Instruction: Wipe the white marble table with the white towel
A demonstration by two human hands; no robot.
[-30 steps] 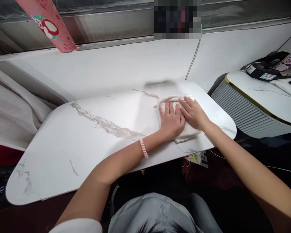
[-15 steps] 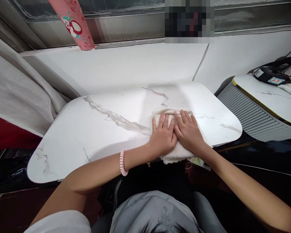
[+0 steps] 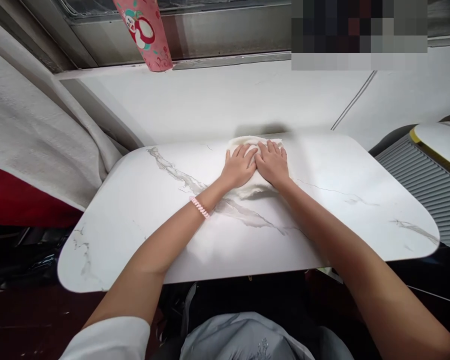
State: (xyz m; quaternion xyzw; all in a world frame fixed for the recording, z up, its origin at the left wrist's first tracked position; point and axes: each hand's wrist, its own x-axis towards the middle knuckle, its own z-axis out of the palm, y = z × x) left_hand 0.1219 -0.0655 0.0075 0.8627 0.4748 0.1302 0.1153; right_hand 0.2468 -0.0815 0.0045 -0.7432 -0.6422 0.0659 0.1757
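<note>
A folded white fluffy cloth [image 3: 252,189] lies at the far middle of a white marble-look table [image 3: 142,215]. My left hand [image 3: 238,167] and my right hand [image 3: 273,163] press flat on top of it, side by side, fingers stretched out and pointing away from me. A pink coil band sits on my left wrist [image 3: 200,207]. Most of the cloth is hidden under the two hands.
A white wall ledge runs behind the table, with a thin cable [image 3: 354,100] down it. A grey curtain [image 3: 26,130] hangs at the left. A pink patterned object [image 3: 146,32] hangs above. A ribbed grey unit with a white top [image 3: 431,170] stands at the right.
Both hands have slid the cloth from the table's near right edge to its far middle. The view has shifted with them, so the table now sits more centred.
</note>
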